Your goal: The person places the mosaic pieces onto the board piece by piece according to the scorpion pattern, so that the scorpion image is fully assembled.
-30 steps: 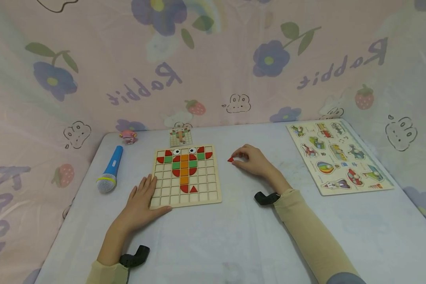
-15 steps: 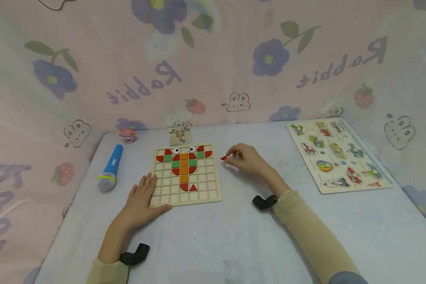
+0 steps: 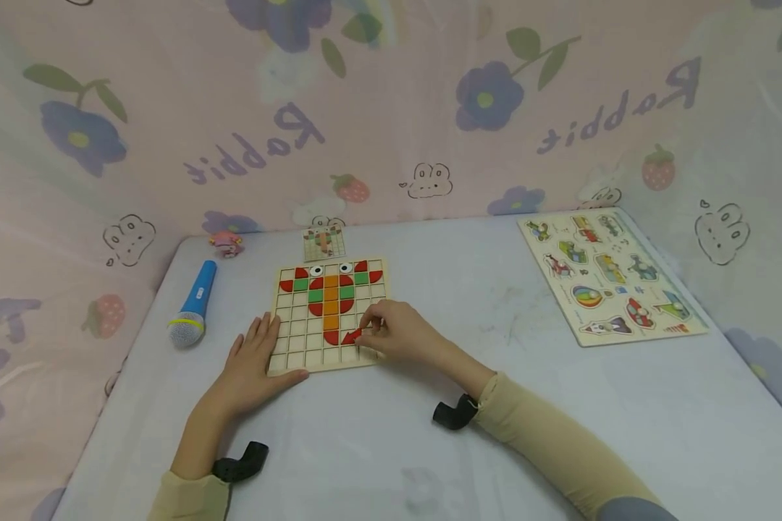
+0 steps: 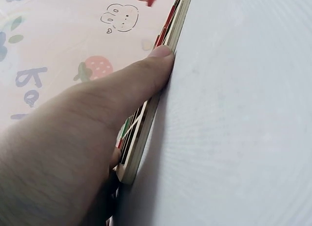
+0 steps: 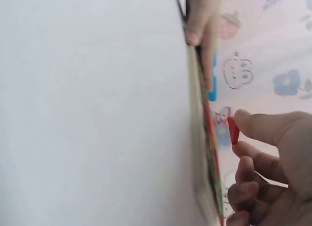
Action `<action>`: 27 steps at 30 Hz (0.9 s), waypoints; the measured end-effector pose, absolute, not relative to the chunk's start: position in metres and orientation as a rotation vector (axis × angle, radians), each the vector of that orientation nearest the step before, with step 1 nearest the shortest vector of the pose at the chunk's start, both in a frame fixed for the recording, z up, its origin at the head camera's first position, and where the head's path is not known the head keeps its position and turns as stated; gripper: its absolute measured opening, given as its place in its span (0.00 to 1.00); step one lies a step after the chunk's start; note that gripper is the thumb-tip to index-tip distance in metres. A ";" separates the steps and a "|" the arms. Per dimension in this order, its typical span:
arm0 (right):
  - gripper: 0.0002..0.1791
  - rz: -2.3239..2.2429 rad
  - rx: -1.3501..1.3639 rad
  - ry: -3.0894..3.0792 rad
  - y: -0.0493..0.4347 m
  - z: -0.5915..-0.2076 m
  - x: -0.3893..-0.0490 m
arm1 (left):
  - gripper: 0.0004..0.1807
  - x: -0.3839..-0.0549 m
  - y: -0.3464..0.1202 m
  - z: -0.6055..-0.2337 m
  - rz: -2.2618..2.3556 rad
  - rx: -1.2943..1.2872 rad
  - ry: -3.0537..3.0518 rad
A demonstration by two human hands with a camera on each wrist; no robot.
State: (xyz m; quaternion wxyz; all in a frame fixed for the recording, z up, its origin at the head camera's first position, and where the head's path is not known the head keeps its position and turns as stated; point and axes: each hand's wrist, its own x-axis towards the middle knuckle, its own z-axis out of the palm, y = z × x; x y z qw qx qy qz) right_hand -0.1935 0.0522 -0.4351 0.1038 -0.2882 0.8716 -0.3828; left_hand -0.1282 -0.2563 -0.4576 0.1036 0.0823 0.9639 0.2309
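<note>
My right hand [image 3: 404, 334] pinches a small red triangular piece [image 5: 233, 130] between thumb and forefinger. It hovers over the lower right part of a wooden grid board [image 3: 297, 347]. In the head view the held piece overlaps a red triangle lying in the grid, so their exact gap cannot be told. My left hand [image 3: 244, 373] lies with straight fingers against the board's left side, its thumb [image 4: 151, 70] along the near edge. Red, green and orange pieces [image 3: 331, 307] and two eye pieces form a figure on the board.
Behind the board lies a small pattern card [image 3: 324, 244]. A blue toy microphone [image 3: 195, 304] and a pink figurine [image 3: 226, 244] are at the left. At the right is a picture puzzle board [image 3: 609, 278]. A printed curtain hangs behind the white table.
My right hand has carried the red triangular piece left and nearer to me, from beside the board to above its lower right part. The left hand stays at the board.
</note>
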 end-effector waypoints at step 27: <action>0.05 -1.085 -1.032 2.656 0.034 -0.463 -0.178 | 0.67 -0.127 -0.257 -0.460 0.691 0.248 2.869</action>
